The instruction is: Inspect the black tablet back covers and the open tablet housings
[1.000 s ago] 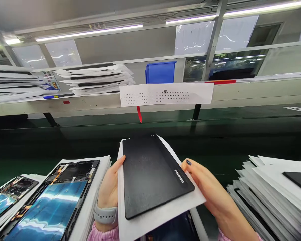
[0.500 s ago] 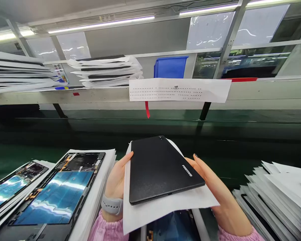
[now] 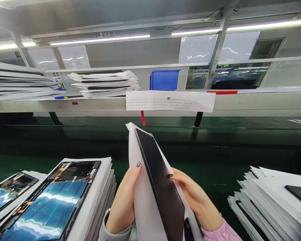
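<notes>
Left hand (image 3: 125,201) and right hand (image 3: 194,197) are clamped on a black tablet (image 3: 163,190) tipped steeply on edge against a white sheet (image 3: 140,214), above the green tabletop (image 3: 215,174); by a loose grip it could be slid off the sheet and dropped.

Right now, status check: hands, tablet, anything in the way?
Left hand and right hand both gripping tablet with its sheet. Tablet tilted up on edge. Left stack and right stack apart from it.

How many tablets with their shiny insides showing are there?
2. One open tablet lies atop the paper stack beside the left hand; the other open tablet sits at the far left edge. More may hide inside the stacks.
</notes>
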{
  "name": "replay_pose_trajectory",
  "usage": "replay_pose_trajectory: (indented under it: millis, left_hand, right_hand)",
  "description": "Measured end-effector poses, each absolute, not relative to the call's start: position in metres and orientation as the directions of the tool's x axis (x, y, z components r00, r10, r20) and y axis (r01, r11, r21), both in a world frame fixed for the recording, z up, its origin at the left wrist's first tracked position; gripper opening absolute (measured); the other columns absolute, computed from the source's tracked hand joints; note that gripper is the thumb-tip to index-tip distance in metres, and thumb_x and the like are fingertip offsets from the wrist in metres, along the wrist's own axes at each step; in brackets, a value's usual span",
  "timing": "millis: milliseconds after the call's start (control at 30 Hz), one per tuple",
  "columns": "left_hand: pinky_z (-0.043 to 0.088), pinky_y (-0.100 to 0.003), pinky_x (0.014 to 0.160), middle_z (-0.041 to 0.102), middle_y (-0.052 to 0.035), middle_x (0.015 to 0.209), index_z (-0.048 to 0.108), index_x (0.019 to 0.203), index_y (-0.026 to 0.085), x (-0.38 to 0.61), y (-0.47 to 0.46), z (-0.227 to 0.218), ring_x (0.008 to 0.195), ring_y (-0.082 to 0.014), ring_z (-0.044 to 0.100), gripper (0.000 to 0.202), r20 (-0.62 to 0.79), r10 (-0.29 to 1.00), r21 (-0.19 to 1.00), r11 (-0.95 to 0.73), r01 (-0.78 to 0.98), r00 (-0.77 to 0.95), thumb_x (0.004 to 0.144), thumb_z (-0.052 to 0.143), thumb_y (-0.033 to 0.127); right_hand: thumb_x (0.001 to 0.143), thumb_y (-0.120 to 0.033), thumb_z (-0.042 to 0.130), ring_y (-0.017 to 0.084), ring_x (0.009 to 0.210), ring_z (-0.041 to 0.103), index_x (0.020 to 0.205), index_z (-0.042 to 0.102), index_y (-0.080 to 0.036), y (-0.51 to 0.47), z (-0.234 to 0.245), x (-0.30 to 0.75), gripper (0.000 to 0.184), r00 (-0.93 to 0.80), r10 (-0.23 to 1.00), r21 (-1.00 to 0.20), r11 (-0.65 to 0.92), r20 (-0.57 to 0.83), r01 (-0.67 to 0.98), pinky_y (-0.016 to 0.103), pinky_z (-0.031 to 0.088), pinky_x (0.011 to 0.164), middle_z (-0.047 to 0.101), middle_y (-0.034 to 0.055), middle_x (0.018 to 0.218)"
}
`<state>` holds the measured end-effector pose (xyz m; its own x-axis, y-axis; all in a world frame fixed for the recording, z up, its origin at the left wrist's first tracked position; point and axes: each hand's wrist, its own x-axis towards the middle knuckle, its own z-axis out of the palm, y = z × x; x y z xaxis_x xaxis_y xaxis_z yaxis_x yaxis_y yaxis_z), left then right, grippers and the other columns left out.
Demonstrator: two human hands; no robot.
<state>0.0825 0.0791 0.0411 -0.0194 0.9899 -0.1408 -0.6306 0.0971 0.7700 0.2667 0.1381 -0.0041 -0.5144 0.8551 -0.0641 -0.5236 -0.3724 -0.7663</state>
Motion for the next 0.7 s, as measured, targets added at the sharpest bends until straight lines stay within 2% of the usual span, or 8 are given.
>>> replay_pose_trajectory:
  millis: [100,200,300,433,567,700]
  left_hand:
    - [0.055,-0.034,0.091,0.074,-0.0070,0.120,0.071,0.122,0.020,0.084,0.076,0.038,0.119,-0.0326,0.063,0.049,-0.057,0.995,0.826,-0.002,-0.564,-0.087,0.080,0.079,0.044]
    - [0.054,-0.036,0.090,0.075,-0.0084,0.115,0.071,0.120,0.018,0.085,0.077,0.041,0.114,-0.0339,0.065,0.052,-0.026,0.998,0.823,-0.012,-0.568,-0.060,0.077,0.080,0.045]
    - [0.053,-0.038,0.092,0.075,-0.0094,0.114,0.071,0.121,0.016,0.085,0.081,0.043,0.112,-0.0340,0.065,0.050,0.011,0.999,0.827,-0.033,-0.561,-0.043,0.079,0.079,0.042]
    - [0.050,-0.038,0.095,0.074,-0.0072,0.117,0.071,0.120,0.020,0.082,0.087,0.038,0.116,-0.0318,0.063,0.041,0.060,0.998,0.850,-0.069,-0.522,-0.035,0.084,0.073,0.040]
    - [0.049,-0.037,0.094,0.075,-0.0068,0.112,0.072,0.116,0.021,0.077,0.085,0.037,0.113,-0.0312,0.063,0.039,0.121,0.988,0.919,-0.076,-0.386,0.094,0.085,0.073,0.044]
    - [0.049,-0.031,0.091,0.074,-0.0045,0.116,0.071,0.122,0.025,0.075,0.081,0.042,0.107,-0.0270,0.066,0.040,0.229,0.942,0.962,-0.180,-0.205,0.245,0.086,0.074,0.041]
  right_hand:
    - [0.072,-0.017,0.077,0.019,0.076,0.072,0.094,0.078,-0.019,0.137,-0.006,0.262,0.021,-0.538,0.841,-0.769,-0.376,-0.050,-0.517,0.024,0.057,0.072,0.077,0.0052,0.088]
    - [0.070,-0.017,0.079,0.019,0.077,0.072,0.094,0.078,-0.019,0.137,-0.009,0.262,0.024,-0.529,0.845,-0.779,-0.387,-0.085,-0.494,0.025,0.056,0.073,0.077,0.0048,0.089]
    - [0.070,-0.018,0.080,0.020,0.079,0.071,0.096,0.078,-0.018,0.140,-0.011,0.261,0.026,-0.542,0.832,-0.787,-0.414,-0.122,-0.458,0.027,0.056,0.075,0.077,0.0051,0.090]
    - [0.068,-0.021,0.081,0.023,0.081,0.070,0.090,0.078,-0.020,0.146,-0.012,0.257,0.022,-0.561,0.817,-0.803,-0.421,-0.133,-0.423,0.030,0.055,0.077,0.077,0.0046,0.091]
    - [0.066,-0.023,0.080,0.021,0.076,0.067,0.086,0.077,-0.018,0.148,-0.017,0.253,0.020,-0.516,0.850,-0.819,-0.369,-0.106,-0.440,0.030,0.053,0.074,0.075,0.0033,0.086]
    - [0.064,-0.024,0.077,0.017,0.066,0.060,0.073,0.074,-0.018,0.148,-0.024,0.251,0.011,-0.414,0.908,-0.829,-0.278,-0.062,-0.486,0.028,0.050,0.067,0.070,0.0006,0.075]
